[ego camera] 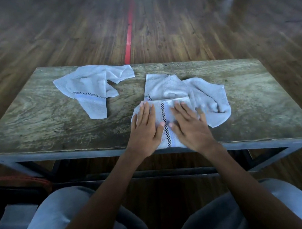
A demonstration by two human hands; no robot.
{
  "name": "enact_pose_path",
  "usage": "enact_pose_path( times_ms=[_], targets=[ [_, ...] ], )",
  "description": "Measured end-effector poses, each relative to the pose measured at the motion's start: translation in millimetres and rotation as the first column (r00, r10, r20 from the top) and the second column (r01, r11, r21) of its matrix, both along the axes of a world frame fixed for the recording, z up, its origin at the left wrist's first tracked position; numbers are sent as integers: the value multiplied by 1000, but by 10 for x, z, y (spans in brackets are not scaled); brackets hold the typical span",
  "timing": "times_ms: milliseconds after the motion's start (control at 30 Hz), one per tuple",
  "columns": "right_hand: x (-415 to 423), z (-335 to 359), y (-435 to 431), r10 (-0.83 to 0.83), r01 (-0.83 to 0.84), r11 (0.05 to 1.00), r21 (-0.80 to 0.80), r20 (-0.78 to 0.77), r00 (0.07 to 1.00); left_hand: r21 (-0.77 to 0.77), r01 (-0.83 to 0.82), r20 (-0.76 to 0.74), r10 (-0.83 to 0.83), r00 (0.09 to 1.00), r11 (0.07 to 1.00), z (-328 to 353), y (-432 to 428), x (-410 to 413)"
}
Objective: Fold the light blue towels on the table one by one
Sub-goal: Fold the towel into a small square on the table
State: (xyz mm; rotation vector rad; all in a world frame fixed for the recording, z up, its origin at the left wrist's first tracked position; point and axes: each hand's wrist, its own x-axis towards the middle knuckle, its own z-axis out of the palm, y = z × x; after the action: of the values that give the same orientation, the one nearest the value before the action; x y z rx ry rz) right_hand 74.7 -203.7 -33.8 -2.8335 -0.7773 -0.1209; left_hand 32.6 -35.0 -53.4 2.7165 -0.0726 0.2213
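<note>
Light blue towel [174, 91] lies partly folded at the near edge of the table [31, 121]. Your left hand [144, 128] and right hand [191, 128] press it flat, fingers straight, gripping nothing. Second towel [88, 86] lies crumpled, far left.

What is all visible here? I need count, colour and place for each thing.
table: one, grey-brown wood, centre
left towel: one, light blue, crumpled, table's far left
near towel: one, it seems, light blue, table's near edge, under hands
floor: brown wood, around table
red line: one, on floor beyond table
orange cord: one, floor at lower left
knees: two, light blue-grey cloth, bottom
left hand: one, flat on near towel
right hand: one, flat on near towel
</note>
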Motion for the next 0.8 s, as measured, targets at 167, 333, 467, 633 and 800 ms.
enact_pose_path(
  times_ms=[167, 333, 467, 633, 800],
  targets=[
    [64, -112, -117, -128, 115, 987, -114, -117, 985, 177, -26, 19, 23, 1000, 984, -102, 61, -48],
    [115, -34, -214, -285, 285, 958, -19, -122, 951, 144, -113, -65, 123, 990, 983, -36, 47, -46],
    [169, 65, -249, -384, 379, 920, 103, 33, 923, -14, -315, 12, 315, 949, 949, 96, 41, -39],
    [206, 145, -187, -409, 415, 909, 23, -135, 903, -202, -391, -216, 349, 912, 898, 208, 64, 70],
    [223, 129, -150, -414, 442, 896, 53, -264, 871, -390, -442, -349, 314, 883, 808, 241, 38, 127]
  ],
)
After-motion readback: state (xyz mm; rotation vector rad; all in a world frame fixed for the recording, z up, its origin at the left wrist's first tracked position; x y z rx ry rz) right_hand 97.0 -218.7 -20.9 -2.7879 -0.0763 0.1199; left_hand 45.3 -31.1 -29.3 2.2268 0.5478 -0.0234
